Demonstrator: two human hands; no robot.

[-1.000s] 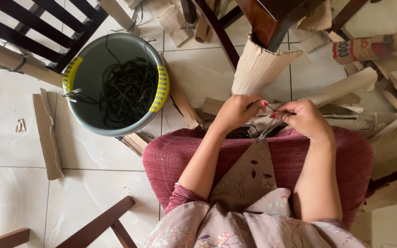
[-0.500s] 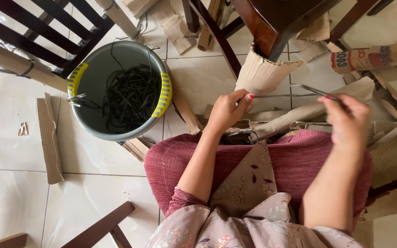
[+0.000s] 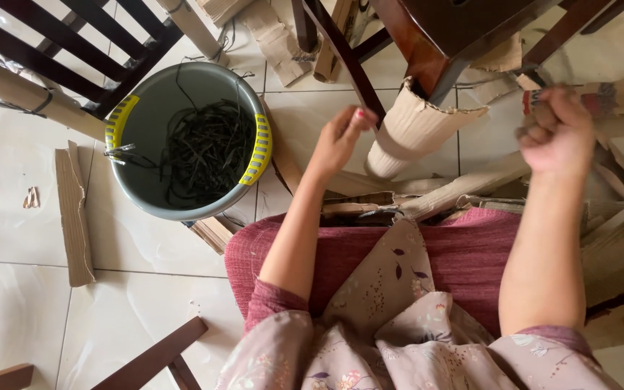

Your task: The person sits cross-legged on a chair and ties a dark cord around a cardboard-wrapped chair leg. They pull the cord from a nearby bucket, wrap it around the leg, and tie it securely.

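Left hand [image 3: 337, 139], centre frame: fingers loosely curled, holding nothing visible. Right hand [image 3: 557, 130], upper right: fisted, contents blurred, cannot tell. Grey basin [image 3: 146, 123] of dark strips [image 3: 204, 152] upper left, near left hand.

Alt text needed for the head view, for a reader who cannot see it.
Seen from above, a seated person raises both hands: the left hand open-fingered, the right hand closed in a blurred fist. A grey bucket of dark strands stands on the tiled floor to the left, cardboard scraps scattered around.
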